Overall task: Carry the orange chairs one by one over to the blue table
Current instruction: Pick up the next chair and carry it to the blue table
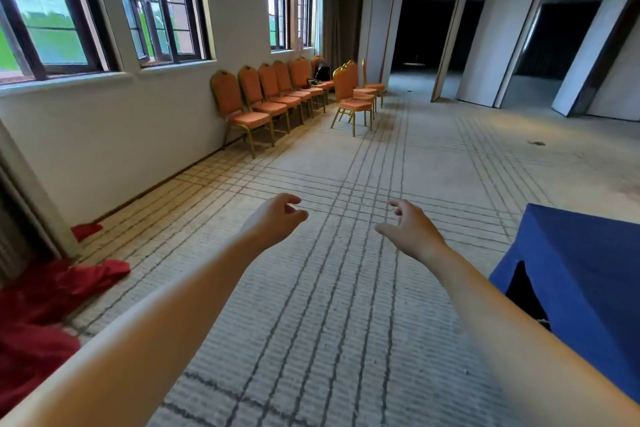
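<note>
1. Nearest the camera are two bare forearms, stretched forward over the carpeted floor (339, 305). The left hand (277, 215) and right hand (410, 229) hang apart at about the same height, fingers loosely curled and holding nothing.
2. The step in hand, as I judge it, is the walk out to fetch a chair. Neither hand carries anything, and no chair shows beside the blue desk (581, 253), whose draped corner sits at the right edge, just beside the right forearm.
3. The orange chairs (263, 97) stand well apart from both hands, far ahead and to the left. Most form a row backed against the wall under the windows, and a loose group (356, 94) stands out on the floor near the row's far end.
4. The next move likely calls for crossing the open carpet and taking one chair in both hands, probably by its back and seat frame. The nearest chair (239, 111) of the row looks like the shortest trip, while the loose group stands free of the wall.
5. A black bag (322, 72) rests on a chair farther along, so that one is better left for now.
6. A red cloth (52, 295) lies heaped on the floor at the left, off the straight path to the chairs.
</note>
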`<state>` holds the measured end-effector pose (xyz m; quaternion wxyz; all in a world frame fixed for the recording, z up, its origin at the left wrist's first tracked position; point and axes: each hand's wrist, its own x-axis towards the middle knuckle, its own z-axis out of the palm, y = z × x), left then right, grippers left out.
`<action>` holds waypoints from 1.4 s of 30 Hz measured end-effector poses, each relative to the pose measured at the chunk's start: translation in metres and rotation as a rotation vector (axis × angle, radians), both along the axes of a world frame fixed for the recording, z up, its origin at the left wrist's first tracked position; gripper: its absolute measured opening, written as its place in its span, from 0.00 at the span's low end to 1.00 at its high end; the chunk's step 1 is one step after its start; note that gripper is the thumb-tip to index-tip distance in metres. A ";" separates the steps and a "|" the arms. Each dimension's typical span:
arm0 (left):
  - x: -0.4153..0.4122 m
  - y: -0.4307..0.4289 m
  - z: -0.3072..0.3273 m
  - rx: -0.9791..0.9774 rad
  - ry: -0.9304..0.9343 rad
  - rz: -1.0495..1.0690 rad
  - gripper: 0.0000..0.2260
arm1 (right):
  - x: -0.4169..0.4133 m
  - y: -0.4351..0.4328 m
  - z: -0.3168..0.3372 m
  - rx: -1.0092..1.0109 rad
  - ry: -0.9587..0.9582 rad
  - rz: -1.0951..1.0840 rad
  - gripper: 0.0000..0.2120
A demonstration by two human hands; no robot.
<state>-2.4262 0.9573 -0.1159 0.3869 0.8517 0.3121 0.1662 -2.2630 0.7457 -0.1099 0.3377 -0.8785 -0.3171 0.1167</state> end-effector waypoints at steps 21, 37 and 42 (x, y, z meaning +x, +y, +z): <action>0.421 0.365 0.018 -0.080 -0.042 -0.166 0.19 | 0.375 0.346 -0.002 0.028 0.007 -0.234 0.32; 0.809 0.564 0.025 -0.033 0.026 -0.131 0.21 | 0.787 0.551 0.000 0.057 -0.051 -0.219 0.33; 0.911 0.612 0.018 -0.005 0.072 -0.103 0.21 | 0.887 0.595 -0.003 0.049 -0.047 -0.197 0.32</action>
